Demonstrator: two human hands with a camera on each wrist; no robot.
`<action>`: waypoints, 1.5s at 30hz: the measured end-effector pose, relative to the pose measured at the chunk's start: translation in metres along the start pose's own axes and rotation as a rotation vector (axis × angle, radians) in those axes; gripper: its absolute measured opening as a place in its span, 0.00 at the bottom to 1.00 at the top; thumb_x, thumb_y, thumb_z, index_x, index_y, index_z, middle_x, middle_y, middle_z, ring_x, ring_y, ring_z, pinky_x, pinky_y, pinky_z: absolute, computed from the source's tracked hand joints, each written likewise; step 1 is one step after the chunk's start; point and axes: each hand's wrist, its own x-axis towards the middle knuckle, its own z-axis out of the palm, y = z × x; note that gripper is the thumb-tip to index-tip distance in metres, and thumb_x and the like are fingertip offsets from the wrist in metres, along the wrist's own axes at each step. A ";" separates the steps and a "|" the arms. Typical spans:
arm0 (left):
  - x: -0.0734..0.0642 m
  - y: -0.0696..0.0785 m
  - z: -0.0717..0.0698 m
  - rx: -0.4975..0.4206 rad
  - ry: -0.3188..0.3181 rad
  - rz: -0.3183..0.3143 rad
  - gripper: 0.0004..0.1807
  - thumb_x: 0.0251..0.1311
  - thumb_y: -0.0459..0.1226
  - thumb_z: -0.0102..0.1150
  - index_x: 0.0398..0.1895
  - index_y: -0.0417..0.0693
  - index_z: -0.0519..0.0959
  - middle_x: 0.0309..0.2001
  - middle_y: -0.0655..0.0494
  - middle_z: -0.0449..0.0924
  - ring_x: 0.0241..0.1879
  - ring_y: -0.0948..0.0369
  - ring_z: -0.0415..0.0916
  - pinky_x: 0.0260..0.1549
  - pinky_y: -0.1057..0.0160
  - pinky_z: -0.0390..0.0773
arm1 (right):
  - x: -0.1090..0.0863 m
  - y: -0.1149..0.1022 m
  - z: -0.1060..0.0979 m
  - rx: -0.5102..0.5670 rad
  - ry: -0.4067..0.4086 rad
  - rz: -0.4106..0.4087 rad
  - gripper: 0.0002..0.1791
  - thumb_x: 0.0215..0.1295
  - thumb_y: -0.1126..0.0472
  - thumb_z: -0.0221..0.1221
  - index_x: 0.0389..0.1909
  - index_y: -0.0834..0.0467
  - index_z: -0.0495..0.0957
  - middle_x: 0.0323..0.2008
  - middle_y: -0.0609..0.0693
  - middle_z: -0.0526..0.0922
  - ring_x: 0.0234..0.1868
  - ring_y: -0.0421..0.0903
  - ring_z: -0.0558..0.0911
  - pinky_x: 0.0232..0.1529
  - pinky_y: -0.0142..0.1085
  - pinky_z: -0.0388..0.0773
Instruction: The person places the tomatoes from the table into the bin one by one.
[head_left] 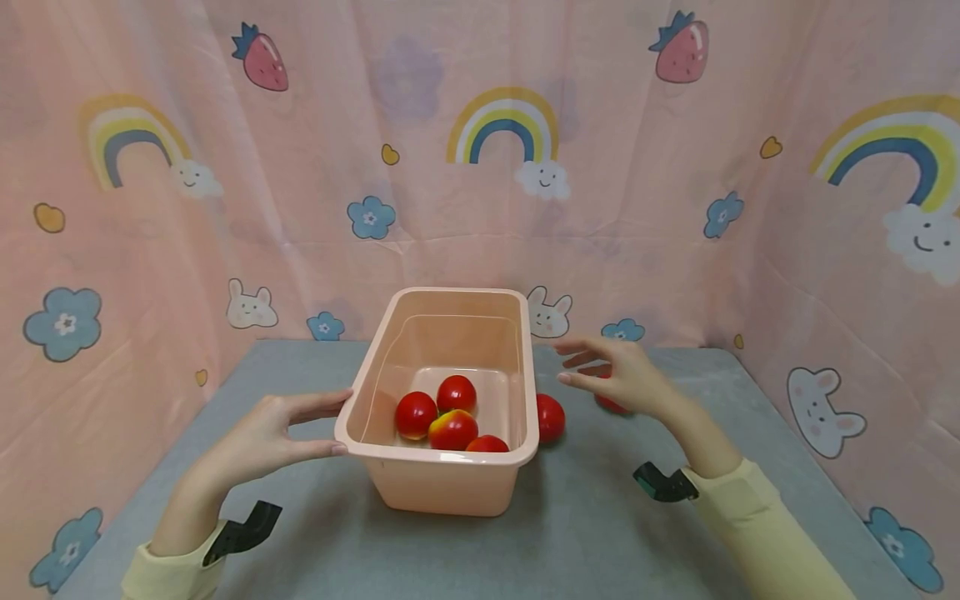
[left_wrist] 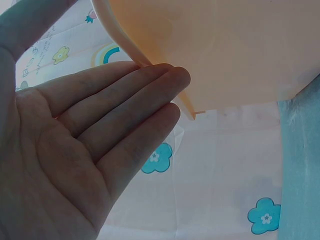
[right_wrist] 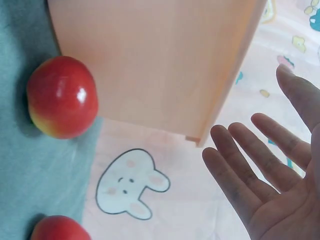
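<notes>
Four apples (head_left: pixel 453 431) in bin (head_left: pixel 442 487), two on table (head_left: pixel 585 525), one partly behind spread, empty right fingers (right_wrist: pixel 265 156), straight left fingers (left_wrist: pixel 135 117) touching bin

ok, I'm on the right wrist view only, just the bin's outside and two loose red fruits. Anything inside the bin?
Observer: Yes, the head view shows four red fruits inside the bin.
Operator: All plain red?
Observer: No, the front-middle fruit has a yellow patch.
Operator: Where's the left hand?
Observer: At the bin's left side, fingertips at its rim.
</notes>
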 end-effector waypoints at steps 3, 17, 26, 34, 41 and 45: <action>0.000 0.000 0.000 -0.003 -0.001 -0.004 0.36 0.50 0.54 0.67 0.63 0.51 0.73 0.56 0.54 0.79 0.55 0.55 0.78 0.51 0.47 0.78 | -0.001 0.005 0.003 0.007 0.001 0.017 0.28 0.56 0.47 0.66 0.57 0.51 0.75 0.53 0.52 0.81 0.49 0.50 0.83 0.45 0.45 0.82; 0.000 -0.002 0.001 -0.023 0.002 -0.008 0.36 0.50 0.53 0.67 0.63 0.52 0.72 0.57 0.54 0.78 0.55 0.55 0.78 0.50 0.47 0.78 | -0.007 0.033 0.021 0.035 -0.026 0.124 0.30 0.56 0.42 0.64 0.57 0.51 0.75 0.52 0.55 0.81 0.49 0.52 0.83 0.46 0.45 0.82; 0.000 -0.002 0.001 -0.019 0.002 -0.003 0.36 0.50 0.54 0.67 0.63 0.52 0.72 0.57 0.54 0.78 0.55 0.56 0.78 0.50 0.49 0.79 | -0.012 0.052 0.036 0.063 -0.048 0.153 0.27 0.57 0.47 0.65 0.57 0.53 0.75 0.52 0.55 0.81 0.50 0.55 0.82 0.48 0.49 0.81; -0.001 -0.002 0.001 -0.020 0.009 0.000 0.36 0.50 0.53 0.68 0.63 0.51 0.73 0.56 0.55 0.79 0.55 0.56 0.78 0.50 0.48 0.78 | -0.015 0.064 0.044 0.091 -0.081 0.230 0.29 0.55 0.49 0.67 0.57 0.54 0.74 0.54 0.54 0.80 0.51 0.55 0.81 0.48 0.47 0.81; 0.000 -0.002 0.001 -0.022 0.008 -0.004 0.36 0.50 0.53 0.68 0.63 0.51 0.73 0.57 0.54 0.79 0.55 0.56 0.78 0.50 0.48 0.78 | -0.018 0.074 0.051 0.141 -0.092 0.252 0.28 0.54 0.52 0.68 0.57 0.53 0.74 0.54 0.54 0.79 0.49 0.52 0.82 0.45 0.42 0.83; 0.000 -0.002 0.001 -0.026 0.006 -0.008 0.36 0.50 0.52 0.68 0.63 0.51 0.72 0.57 0.54 0.78 0.55 0.55 0.78 0.50 0.47 0.78 | -0.018 0.077 0.055 0.142 -0.101 0.260 0.29 0.54 0.52 0.68 0.57 0.55 0.74 0.54 0.54 0.79 0.49 0.53 0.81 0.44 0.42 0.83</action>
